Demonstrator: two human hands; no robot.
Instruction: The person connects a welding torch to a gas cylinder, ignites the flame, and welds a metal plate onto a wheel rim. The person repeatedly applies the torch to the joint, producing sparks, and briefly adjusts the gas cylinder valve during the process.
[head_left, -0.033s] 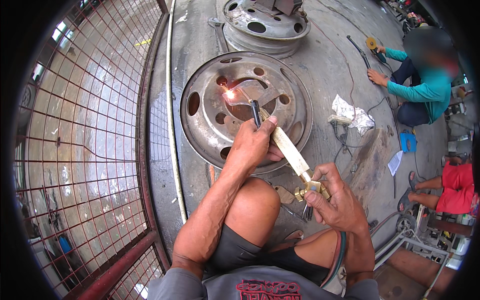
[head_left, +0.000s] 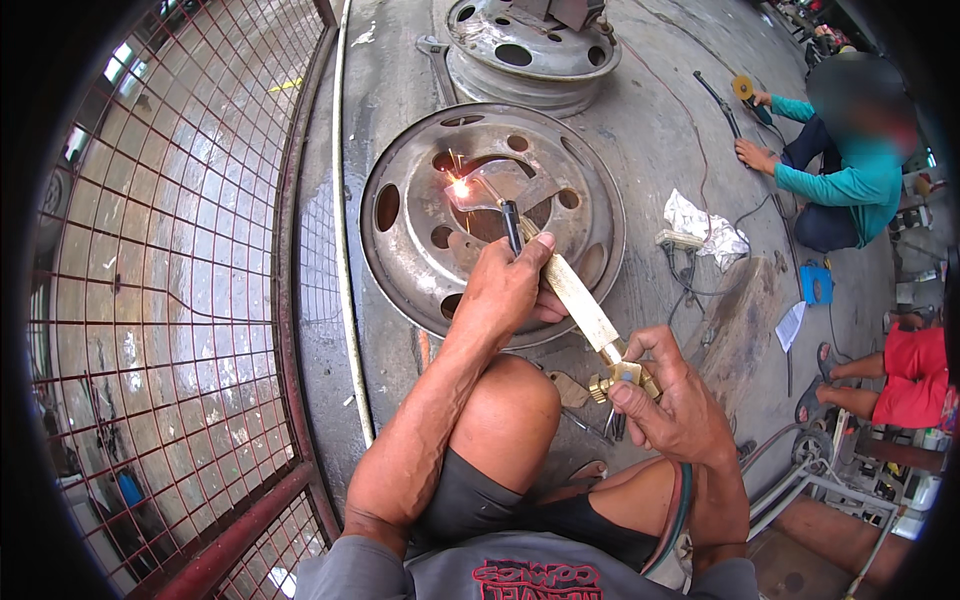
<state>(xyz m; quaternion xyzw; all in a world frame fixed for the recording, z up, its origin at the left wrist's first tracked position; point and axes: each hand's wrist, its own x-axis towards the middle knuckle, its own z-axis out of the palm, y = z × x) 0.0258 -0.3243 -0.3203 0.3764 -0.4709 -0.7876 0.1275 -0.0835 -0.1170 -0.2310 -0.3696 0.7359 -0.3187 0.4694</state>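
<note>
My left hand [head_left: 505,288] is wrapped round the front part of a cutting torch [head_left: 583,305]. A short black rod-like piece [head_left: 511,222] also rises from this grip; its lower end is hidden by my fingers. My right hand [head_left: 675,405] grips the torch's rear end, thumb and fingers at the brass valve knobs [head_left: 604,386]. At the torch's tip a bright glow with sparks [head_left: 460,188] burns on a thin flat metal plate [head_left: 540,190]. That plate lies across the centre opening of a steel truck wheel rim [head_left: 400,270].
Beyond stands another wheel rim [head_left: 530,95] with a metal block on top, a large wrench [head_left: 437,68] beside it. Red mesh fencing [head_left: 200,290] runs along my left. On the right a co-worker [head_left: 845,185] crouches with an angle grinder [head_left: 743,87]. Hoses [head_left: 680,520] pass my right forearm.
The sparks at the glowing spot spread differently, with more streaks rising above it and some below. Both hands and the torch keep their places.
</note>
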